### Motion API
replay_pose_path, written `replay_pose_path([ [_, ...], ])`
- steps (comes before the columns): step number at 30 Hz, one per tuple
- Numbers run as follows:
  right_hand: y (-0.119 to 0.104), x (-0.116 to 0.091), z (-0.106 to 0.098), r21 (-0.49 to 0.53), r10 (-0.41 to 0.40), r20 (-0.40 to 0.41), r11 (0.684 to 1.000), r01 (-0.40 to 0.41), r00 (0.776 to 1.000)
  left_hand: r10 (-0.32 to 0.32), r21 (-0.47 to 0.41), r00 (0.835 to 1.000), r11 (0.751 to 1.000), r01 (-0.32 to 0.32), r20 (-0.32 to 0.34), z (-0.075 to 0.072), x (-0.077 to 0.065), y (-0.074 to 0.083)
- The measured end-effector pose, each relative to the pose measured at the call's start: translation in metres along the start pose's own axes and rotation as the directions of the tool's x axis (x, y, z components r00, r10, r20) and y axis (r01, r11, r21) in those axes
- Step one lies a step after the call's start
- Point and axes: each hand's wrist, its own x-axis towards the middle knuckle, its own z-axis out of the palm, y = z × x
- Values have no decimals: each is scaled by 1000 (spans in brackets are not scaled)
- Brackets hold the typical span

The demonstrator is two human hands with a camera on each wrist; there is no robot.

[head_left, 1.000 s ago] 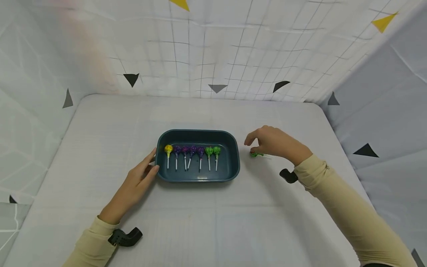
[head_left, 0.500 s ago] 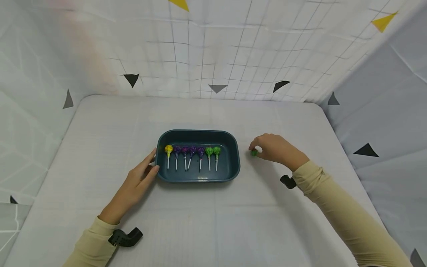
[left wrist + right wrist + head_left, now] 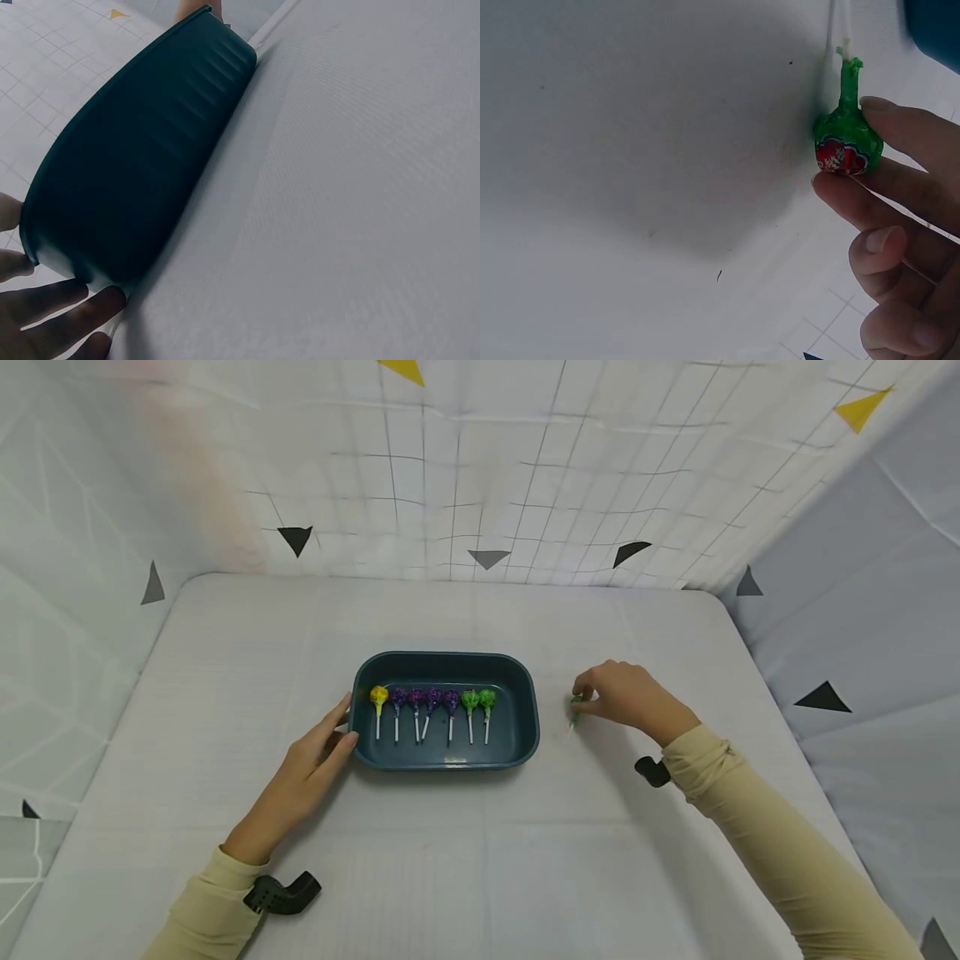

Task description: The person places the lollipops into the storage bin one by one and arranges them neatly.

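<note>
My right hand [image 3: 626, 693] pinches a green-wrapped lollipop [image 3: 847, 146] by its round head, right of the tray. Its wrapper has a red label, and its white stick points toward me in the head view. Thumb and fingertips [image 3: 840, 191] lie against the candy, close over the white table. With fairly straight fingers [image 3: 97, 307], my left hand [image 3: 303, 772] touches the left end of a dark teal tray [image 3: 450, 760]. Inside the tray is a row of lollipops, heads away from me: one yellow [image 3: 378, 695], several purple [image 3: 433, 697], two green [image 3: 487, 698].
The white-covered table [image 3: 480, 860] extends around the tray. Pale fabric walls with printed triangles [image 3: 489, 558] stand behind and at both sides. A black device [image 3: 281, 893] is strapped to the left wrist, another [image 3: 652, 771] to the right.
My right hand has taken hold of the green lollipop beside the tray and turned it, so its stick points toward me instead of right. My left hand and the tray stay put.
</note>
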Motion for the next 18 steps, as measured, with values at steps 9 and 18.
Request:
replay_pose_path([
  [9, 6, -7, 1, 79, 19, 8, 997, -19, 1000, 3, -2, 1000, 1000, -3, 0, 0, 0, -1],
  [18, 6, -9, 0, 144, 3, 17, 990, -5, 1000, -1, -4, 1000, 1000, 1, 3, 0, 1, 0],
])
